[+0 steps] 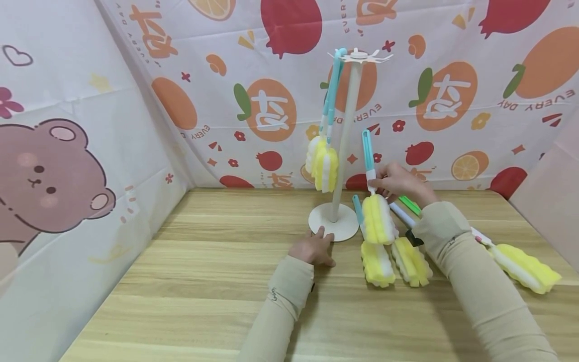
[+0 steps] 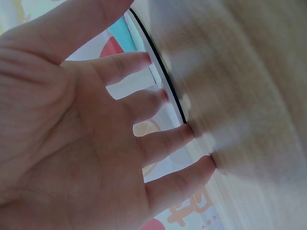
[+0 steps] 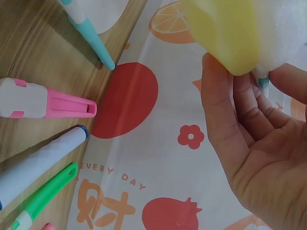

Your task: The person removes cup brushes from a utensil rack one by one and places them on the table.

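A white hanging stand (image 1: 346,130) rises from a round base (image 1: 322,217), its top ringed with small hooks. Spread and fairly straight, the fingers of my left hand (image 1: 313,250) touch the near edge of that base. With my right hand (image 1: 399,182) I pinch the neck of a sponge bottle brush (image 1: 377,221), its turquoise handle up and its yellow-and-white sponge down, to the right of the pole. In the right wrist view its sponge (image 3: 225,33) hides part of my fingertips. Two bottle brushes (image 1: 326,163) with turquoise handles hang from the stand's left side.
Several more sponge brushes lie on the wooden table: one with a turquoise handle (image 1: 357,206), others with pink (image 3: 72,104), pale blue (image 3: 43,160) and green (image 3: 50,189) handles. One yellow sponge head (image 1: 526,269) lies at the far right. Printed cloth (image 1: 208,151) hangs behind the table.
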`<state>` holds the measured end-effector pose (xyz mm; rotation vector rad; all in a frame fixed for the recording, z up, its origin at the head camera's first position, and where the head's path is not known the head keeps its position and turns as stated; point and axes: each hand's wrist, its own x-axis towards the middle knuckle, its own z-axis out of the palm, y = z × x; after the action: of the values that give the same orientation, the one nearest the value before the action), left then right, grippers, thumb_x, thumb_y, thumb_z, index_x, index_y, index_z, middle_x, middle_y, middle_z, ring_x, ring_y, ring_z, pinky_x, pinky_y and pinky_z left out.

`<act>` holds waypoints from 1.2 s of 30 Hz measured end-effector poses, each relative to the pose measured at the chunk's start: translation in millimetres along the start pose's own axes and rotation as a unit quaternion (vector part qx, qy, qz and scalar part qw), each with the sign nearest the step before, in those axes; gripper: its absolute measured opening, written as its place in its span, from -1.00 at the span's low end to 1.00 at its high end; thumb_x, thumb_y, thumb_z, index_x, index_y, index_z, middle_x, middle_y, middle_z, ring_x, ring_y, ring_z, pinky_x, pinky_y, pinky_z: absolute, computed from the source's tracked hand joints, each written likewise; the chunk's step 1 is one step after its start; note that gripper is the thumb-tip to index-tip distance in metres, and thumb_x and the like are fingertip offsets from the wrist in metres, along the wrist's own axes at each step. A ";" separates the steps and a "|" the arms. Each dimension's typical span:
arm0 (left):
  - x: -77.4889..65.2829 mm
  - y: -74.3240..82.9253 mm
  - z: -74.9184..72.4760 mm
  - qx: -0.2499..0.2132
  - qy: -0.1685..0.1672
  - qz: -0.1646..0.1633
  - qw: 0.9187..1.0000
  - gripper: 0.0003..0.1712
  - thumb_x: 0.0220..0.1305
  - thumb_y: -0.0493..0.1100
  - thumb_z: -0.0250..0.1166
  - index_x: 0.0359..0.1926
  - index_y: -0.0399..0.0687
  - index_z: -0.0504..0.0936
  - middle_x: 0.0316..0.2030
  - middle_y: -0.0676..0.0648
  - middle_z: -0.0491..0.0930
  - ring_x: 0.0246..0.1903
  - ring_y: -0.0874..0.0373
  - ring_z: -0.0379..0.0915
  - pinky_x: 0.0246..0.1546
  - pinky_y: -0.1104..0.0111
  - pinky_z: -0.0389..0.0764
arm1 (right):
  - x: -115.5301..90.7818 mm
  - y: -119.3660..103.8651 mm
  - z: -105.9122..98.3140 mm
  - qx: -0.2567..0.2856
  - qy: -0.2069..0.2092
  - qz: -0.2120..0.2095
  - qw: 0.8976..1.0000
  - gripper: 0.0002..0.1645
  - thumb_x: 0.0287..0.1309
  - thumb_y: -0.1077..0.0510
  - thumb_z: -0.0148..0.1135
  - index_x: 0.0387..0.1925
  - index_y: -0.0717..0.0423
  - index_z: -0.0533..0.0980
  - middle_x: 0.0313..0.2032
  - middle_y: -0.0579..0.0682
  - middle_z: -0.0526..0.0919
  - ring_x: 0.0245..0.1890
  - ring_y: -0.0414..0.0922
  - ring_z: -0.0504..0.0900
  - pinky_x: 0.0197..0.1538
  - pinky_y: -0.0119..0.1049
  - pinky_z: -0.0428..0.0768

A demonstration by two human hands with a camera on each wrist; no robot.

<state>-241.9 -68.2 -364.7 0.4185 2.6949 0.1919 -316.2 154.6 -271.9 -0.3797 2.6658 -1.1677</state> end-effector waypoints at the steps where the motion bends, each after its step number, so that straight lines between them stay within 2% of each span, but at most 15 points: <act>1: 0.1 0.0 0.0 0.000 0.000 0.000 1.000 -0.18 0.08 0.14 0.26 0.33 0.13 0.13 0.37 -0.09 -0.09 0.27 -0.15 -0.19 0.10 -0.06 0.28 | -0.1 1.0 0.5 0.002 0.002 0.000 1.000 -0.69 0.19 0.08 0.11 -0.34 0.33 0.48 -0.41 0.16 0.57 -0.45 0.01 0.52 -0.37 -0.21 0.64; 6: 0.2 0.3 -0.2 0.004 0.002 -0.002 1.000 -0.18 0.07 0.14 0.26 0.32 0.13 0.14 0.37 -0.09 -0.07 0.27 -0.15 -0.17 0.10 -0.04 0.29 | -0.4 3.7 0.9 0.003 0.004 -0.002 1.000 -0.69 0.18 0.07 0.12 -0.35 0.31 0.48 -0.41 0.16 0.56 -0.43 0.04 0.52 -0.36 -0.21 0.64; 17: -0.7 0.9 -1.1 -0.004 -0.001 -0.004 1.000 -0.17 0.08 0.13 0.26 0.33 0.13 0.13 0.37 -0.08 -0.09 0.27 -0.14 -0.20 0.11 -0.05 0.28 | -1.3 8.8 -1.5 -0.004 -0.023 0.016 1.000 -0.68 0.20 0.08 0.09 -0.33 0.33 0.46 -0.43 0.14 0.55 -0.44 0.00 0.53 -0.36 -0.18 0.64; 24: -1.7 0.5 -2.6 -0.006 0.000 -0.006 1.000 -0.18 0.09 0.12 0.26 0.33 0.14 0.13 0.38 -0.07 -0.09 0.28 -0.13 -0.20 0.11 -0.04 0.28 | -2.1 10.9 -2.5 -0.007 -0.033 0.005 0.999 -0.69 0.20 0.09 0.09 -0.37 0.33 0.47 -0.49 0.12 0.55 -0.47 -0.01 0.50 -0.39 -0.18 0.64; 36: -1.6 0.6 -1.4 -0.008 0.001 -0.003 1.000 -0.18 0.08 0.12 0.26 0.33 0.12 0.14 0.37 -0.09 -0.09 0.27 -0.15 -0.19 0.10 -0.05 0.28 | -2.6 17.4 -1.0 -0.020 -0.049 0.023 0.998 -0.69 0.18 0.07 0.10 -0.38 0.31 0.46 -0.49 0.11 0.54 -0.44 0.02 0.51 -0.37 -0.18 0.64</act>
<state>-240.9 -68.2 -362.7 0.4059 2.6950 0.2121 -316.6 167.5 -283.9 -0.3707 2.6038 -1.0554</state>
